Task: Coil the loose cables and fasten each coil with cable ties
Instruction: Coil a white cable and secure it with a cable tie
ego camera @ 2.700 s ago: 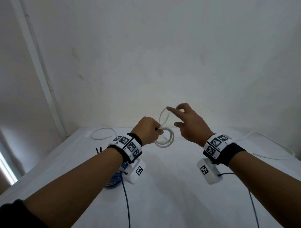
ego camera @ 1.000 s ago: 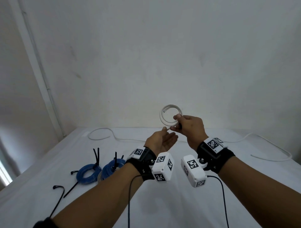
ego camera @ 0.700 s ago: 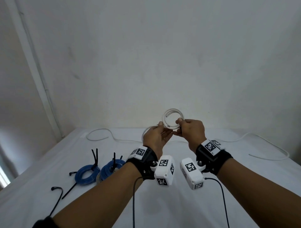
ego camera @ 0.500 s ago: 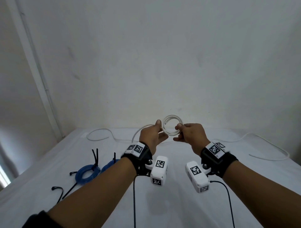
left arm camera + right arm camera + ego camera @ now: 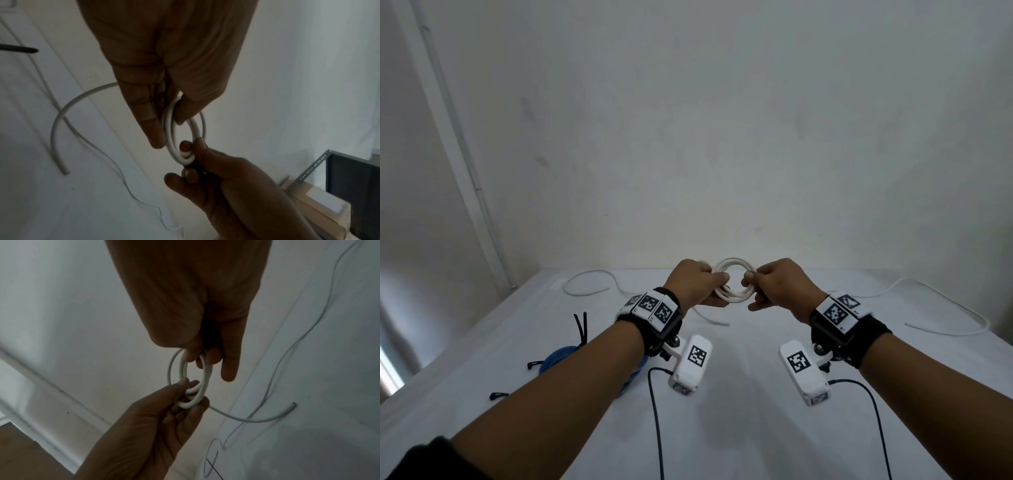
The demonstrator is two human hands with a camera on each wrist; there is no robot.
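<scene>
A small white cable coil (image 5: 734,279) hangs in the air above the table, held between both hands. My left hand (image 5: 717,289) pinches its left side with curled fingers and thumb. My right hand (image 5: 750,287) pinches the right side. In the left wrist view the coil (image 5: 172,129) sits between my left fingertips (image 5: 156,136) and my right hand (image 5: 216,175). The right wrist view shows the coil (image 5: 206,376) with its free tail (image 5: 257,419) curving away toward the table. A tied blue coil (image 5: 556,356) lies partly hidden under my left forearm.
Black cable ties (image 5: 582,325) stick up by the blue coil, and loose ones (image 5: 498,395) lie near the table's left edge. Loose white cable (image 5: 585,284) loops at the back left and another length (image 5: 945,308) at the right. A white wall stands right behind the table.
Both hands have come down toward the table with the coil. My left hand, earlier open beneath it, has closed on the coil's left side; the right hand keeps its pinch.
</scene>
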